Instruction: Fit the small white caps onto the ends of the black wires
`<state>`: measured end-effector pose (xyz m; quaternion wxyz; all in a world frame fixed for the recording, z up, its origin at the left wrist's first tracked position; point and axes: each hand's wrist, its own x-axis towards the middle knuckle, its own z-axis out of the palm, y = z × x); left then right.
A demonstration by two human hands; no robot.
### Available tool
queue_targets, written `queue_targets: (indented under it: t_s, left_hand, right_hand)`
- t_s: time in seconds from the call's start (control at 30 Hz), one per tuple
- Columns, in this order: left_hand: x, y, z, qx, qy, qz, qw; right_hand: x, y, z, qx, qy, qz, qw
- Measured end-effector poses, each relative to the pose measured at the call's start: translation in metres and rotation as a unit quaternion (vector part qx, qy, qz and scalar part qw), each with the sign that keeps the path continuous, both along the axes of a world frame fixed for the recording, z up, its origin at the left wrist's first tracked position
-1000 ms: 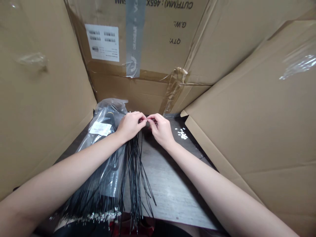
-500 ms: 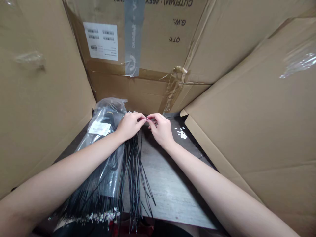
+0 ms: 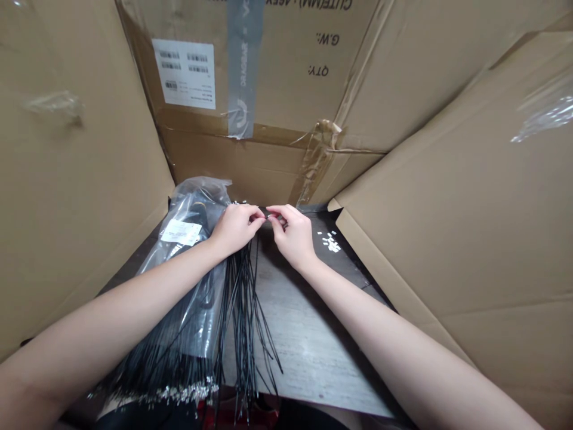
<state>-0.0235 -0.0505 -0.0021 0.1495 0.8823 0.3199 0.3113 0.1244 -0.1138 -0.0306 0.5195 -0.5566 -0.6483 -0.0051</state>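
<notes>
At the middle of the head view, the fingertips of my left hand (image 3: 235, 228) and my right hand (image 3: 293, 234) nearly meet. My left hand is closed in a pinch on a thin black wire (image 3: 256, 251), which hangs down below it. Thumb and finger of my right hand are pinched around something tiny at the wire's end, too small to make out. Under my left hand lies a loose bunch of black wires (image 3: 244, 304). A clear plastic bag (image 3: 209, 316) of more black wires, with silvery ends sticking out, lies to its left.
Several small white pieces (image 3: 331, 243) lie on the grey table (image 3: 308, 352) right of my right hand; a few more are behind my left hand. Cardboard walls stand left, right (image 3: 470, 209) and behind (image 3: 277, 89). A white label (image 3: 176, 232) is on the bag.
My right fingers have shifted very slightly, with the fingertips a little further apart. My left hand keeps its pinch in the same place.
</notes>
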Motion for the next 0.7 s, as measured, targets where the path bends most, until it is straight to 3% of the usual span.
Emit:
queue_targets:
  t_s: [0.5,0.7]
  left_hand:
    - [-0.0009,0.0011,-0.0015,-0.035,-0.003,0.013,0.999]
    - [0.0001,-0.0012,-0.0005,-0.051,0.001,-0.004,0.999]
  right_hand:
    - [0.0059,0.0053,-0.0038,-0.038,-0.013,0.024,0.999]
    - [0.0055,0.0045,-0.0051,-0.022,-0.018,0.001,1.000]
